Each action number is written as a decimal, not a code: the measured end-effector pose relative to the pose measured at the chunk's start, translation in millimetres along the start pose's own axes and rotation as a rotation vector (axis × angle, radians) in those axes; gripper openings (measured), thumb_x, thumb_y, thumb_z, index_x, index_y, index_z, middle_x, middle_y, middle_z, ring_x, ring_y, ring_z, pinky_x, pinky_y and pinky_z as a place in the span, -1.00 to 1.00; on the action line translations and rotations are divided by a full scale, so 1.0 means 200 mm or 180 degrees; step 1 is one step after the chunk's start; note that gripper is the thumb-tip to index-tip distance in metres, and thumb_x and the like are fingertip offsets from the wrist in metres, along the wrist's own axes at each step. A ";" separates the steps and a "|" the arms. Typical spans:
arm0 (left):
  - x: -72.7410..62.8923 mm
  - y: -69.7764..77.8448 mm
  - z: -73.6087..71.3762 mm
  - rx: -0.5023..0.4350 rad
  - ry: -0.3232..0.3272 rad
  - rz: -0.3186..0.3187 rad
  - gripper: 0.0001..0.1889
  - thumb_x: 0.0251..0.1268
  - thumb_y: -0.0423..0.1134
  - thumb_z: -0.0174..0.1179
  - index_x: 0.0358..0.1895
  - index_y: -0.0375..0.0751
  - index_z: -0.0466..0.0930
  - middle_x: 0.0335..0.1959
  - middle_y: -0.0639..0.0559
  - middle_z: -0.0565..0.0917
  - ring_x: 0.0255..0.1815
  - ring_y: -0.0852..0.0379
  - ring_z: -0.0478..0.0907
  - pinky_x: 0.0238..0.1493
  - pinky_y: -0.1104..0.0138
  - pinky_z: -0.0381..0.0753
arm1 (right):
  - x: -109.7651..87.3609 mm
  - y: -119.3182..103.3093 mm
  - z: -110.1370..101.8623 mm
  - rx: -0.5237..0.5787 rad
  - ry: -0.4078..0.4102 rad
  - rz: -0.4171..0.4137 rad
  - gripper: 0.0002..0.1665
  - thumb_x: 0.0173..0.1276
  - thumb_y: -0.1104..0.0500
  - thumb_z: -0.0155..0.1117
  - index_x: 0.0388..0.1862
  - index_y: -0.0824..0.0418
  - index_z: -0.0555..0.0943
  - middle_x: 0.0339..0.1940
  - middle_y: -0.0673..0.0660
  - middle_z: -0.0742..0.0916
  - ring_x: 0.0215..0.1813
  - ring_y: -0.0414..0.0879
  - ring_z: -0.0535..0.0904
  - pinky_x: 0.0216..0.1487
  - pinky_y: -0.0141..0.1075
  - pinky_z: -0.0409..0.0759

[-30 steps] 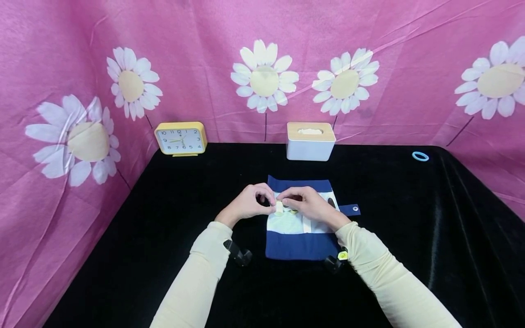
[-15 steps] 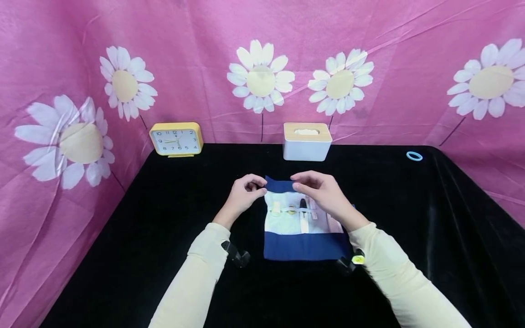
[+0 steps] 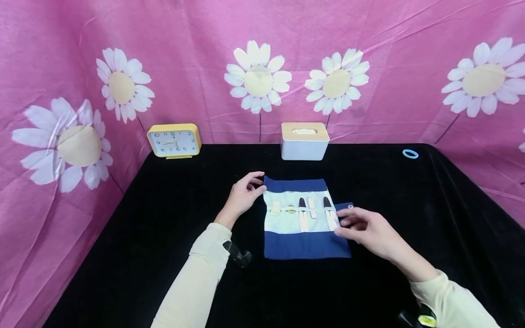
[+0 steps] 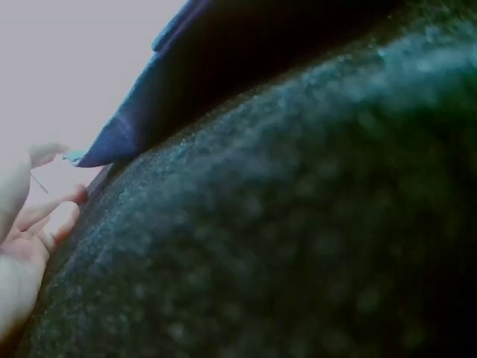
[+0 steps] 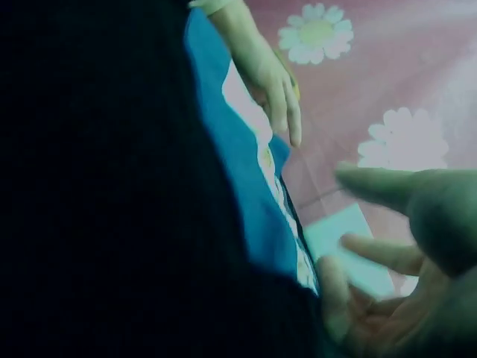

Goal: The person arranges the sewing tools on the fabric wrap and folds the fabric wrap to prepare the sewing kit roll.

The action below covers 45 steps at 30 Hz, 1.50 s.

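A rectangular fabric pouch in navy blue with a pale, whitish middle panel [image 3: 305, 246] lies spread out at the centre of a black, velvety tablecloth [image 3: 172, 237]. Along the panel, from left to right, sit a small pale-yellow piece [image 3: 275, 208], a small round yellowish item [image 3: 290, 209], a slim black-and-white tool [image 3: 302, 214], a narrow pink-and-white piece [image 3: 312, 208] and a second black-and-white tool [image 3: 328, 214]. A short navy strap with a shiny round snap [image 3: 343, 207] sticks out on the right.

The person's left hand [image 3: 242, 196] is at the pouch's far left corner, thumb and fingers bent and apart. The right hand [image 3: 371, 232] is at the right edge, beside the strap, its thumb and fingertips apart.

Farther back stand a yellow-framed rectangular clock [image 3: 174, 141] on the left and a white tissue box with a wood-coloured top [image 3: 305, 148] near the middle; a light-blue ring [image 3: 410, 154] lies on the right. Behind hangs a pink cloth printed with white daisies [image 3: 184, 59].
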State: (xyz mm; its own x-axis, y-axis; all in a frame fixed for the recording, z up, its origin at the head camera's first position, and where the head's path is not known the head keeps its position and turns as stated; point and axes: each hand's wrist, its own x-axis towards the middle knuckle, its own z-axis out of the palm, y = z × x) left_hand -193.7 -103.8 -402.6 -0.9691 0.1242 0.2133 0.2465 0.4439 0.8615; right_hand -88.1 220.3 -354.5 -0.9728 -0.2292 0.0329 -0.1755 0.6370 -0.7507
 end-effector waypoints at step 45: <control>0.00 0.04 0.00 -0.0576 0.0076 -0.0347 -0.56 0.25 -0.44 0.27 0.23 -0.26 0.57 -0.46 0.02 0.69 -0.39 0.22 0.50 -0.21 0.36 0.46 | -0.06 0.09 -0.05 0.0736 -0.0404 0.0211 -0.36 0.20 0.29 0.43 0.28 0.40 0.54 -0.33 0.09 0.57 -0.52 -0.25 0.43 -0.50 -0.35 0.47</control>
State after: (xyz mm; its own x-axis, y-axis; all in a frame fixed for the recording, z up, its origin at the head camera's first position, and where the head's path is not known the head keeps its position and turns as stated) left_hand -191.3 -100.4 -394.9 -0.9904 0.0623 0.1233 0.1361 0.2865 0.9484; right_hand -81.6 240.8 -362.0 -0.9517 -0.2925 -0.0934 -0.0587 0.4720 -0.8796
